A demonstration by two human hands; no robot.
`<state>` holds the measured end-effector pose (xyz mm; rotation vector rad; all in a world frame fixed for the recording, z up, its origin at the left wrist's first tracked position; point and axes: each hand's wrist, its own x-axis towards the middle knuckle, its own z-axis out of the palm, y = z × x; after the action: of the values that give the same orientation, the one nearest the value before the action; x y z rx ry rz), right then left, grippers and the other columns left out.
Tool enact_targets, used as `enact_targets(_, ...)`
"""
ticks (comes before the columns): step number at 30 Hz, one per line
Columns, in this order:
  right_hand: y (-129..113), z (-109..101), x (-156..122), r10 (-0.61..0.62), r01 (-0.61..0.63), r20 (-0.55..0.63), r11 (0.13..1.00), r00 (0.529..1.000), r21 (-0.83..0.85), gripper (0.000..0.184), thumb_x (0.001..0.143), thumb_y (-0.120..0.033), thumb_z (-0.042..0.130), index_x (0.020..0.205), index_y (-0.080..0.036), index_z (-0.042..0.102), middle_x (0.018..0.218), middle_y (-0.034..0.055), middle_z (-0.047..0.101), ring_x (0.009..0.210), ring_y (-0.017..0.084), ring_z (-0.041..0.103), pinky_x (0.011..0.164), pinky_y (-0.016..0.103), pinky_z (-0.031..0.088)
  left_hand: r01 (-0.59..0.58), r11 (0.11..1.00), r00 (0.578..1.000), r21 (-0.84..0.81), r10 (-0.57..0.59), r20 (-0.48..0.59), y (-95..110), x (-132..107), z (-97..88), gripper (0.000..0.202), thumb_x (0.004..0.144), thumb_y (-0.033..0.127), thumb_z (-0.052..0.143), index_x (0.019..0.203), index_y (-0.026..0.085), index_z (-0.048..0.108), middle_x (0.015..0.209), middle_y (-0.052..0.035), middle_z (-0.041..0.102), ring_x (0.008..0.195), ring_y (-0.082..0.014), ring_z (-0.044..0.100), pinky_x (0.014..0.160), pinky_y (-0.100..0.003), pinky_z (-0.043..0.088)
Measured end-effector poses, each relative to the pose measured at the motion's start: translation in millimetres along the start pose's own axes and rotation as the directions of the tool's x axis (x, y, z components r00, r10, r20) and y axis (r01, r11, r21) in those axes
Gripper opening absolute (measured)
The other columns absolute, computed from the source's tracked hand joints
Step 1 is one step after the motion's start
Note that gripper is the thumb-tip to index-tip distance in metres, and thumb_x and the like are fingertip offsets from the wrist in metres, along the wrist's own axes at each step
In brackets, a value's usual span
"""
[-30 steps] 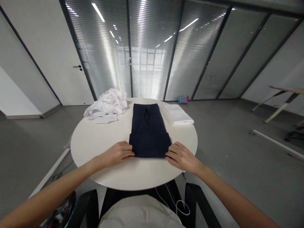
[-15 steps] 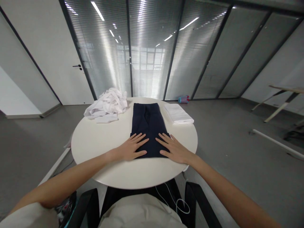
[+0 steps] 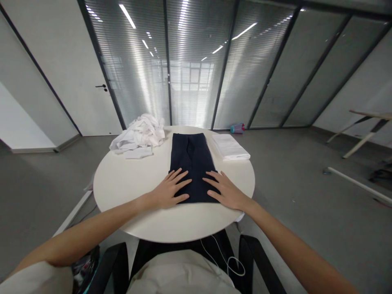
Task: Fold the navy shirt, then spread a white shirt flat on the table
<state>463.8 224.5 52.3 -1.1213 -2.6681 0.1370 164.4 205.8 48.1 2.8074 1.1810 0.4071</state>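
A folded dark navy garment (image 3: pixel 192 159) lies lengthwise in the middle of a round white table (image 3: pixel 128 183). My left hand (image 3: pixel 169 190) rests flat on its near left part, fingers spread. My right hand (image 3: pixel 223 190) lies flat on its near right part, fingers spread too. Both palms press the near end of the cloth down, and neither hand holds anything.
A crumpled heap of white clothes (image 3: pixel 139 136) sits at the table's far left. A neatly folded white garment (image 3: pixel 229 147) lies at the far right. A small bottle (image 3: pixel 237 128) stands on the floor by the glass wall. A black chair (image 3: pixel 254 265) is under me.
A second ago both hands gripped the garment's near corners at its edges. They then moved inward onto the cloth and now lie flat on top of it, nearly still since half a second ago.
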Motion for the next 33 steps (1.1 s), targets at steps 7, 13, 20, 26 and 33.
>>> enact_targets(7,-20,-13,-6,-0.176,0.173,-0.133,0.984,0.975,-0.035,0.037,0.091,-0.045,0.068,0.117,-0.019,0.070,0.108,0.0107,0.065,0.104,0.026,0.059,0.097,0.045,0.045,-0.251,0.930,0.953,0.268,0.286,-0.101,19,-14,-15.1,0.025,0.097,0.029,0.060,0.118,0.018,0.067,0.099,-0.0076,0.068,0.087,-0.0213,0.064,0.077,-0.034,0.048)
enact_targets(13,-25,-8,2,-0.229,0.209,-0.130,0.966,0.965,-0.152,0.029,0.101,-0.038,0.053,0.108,-0.020,0.074,0.102,0.0089,0.071,0.100,0.025,0.061,0.098,0.045,0.040,-0.222,0.895,0.956,0.387,0.277,-0.093,17,-17,0.7,0.026,0.103,0.023,0.047,0.116,0.011,0.066,0.110,-0.0130,0.073,0.092,-0.0230,0.070,0.079,-0.036,0.049)
enact_targets(20,-4,-13,11,0.060,-0.070,-0.209,0.997,0.976,-0.039,0.040,0.102,-0.045,0.045,0.126,-0.022,0.068,0.123,0.0121,0.066,0.114,0.029,0.060,0.100,0.045,0.044,0.119,0.987,0.976,0.112,-0.096,-0.196,6,-11,-25.3,0.039,0.103,0.041,0.044,0.128,0.017,0.062,0.126,-0.0134,0.068,0.114,-0.0271,0.066,0.097,-0.040,0.050)
enact_targets(26,33,1,29,0.424,-0.424,-0.157,0.905,0.892,0.037,0.030,0.095,-0.036,0.055,0.114,-0.015,0.067,0.097,0.0125,0.071,0.094,0.029,0.066,0.086,0.040,0.051,0.430,0.864,0.888,-0.260,-0.458,-0.052,-47,7,-17.5,0.044,0.093,0.035,0.057,0.133,0.018,0.051,0.079,-0.0010,0.067,0.069,-0.0204,0.066,0.068,-0.032,0.051)
enact_targets(33,44,7,43,0.454,-0.418,-0.265,0.890,0.851,0.183,0.020,0.093,-0.027,0.057,0.111,-0.022,0.063,0.088,0.0044,0.069,0.079,0.021,0.066,0.072,0.032,0.050,0.339,0.857,0.887,-0.389,-0.429,-0.171,-62,11,8.5,0.035,0.088,0.018,0.057,0.123,0.020,0.058,0.081,0.0027,0.054,0.063,-0.0137,0.058,0.066,-0.028,0.049)
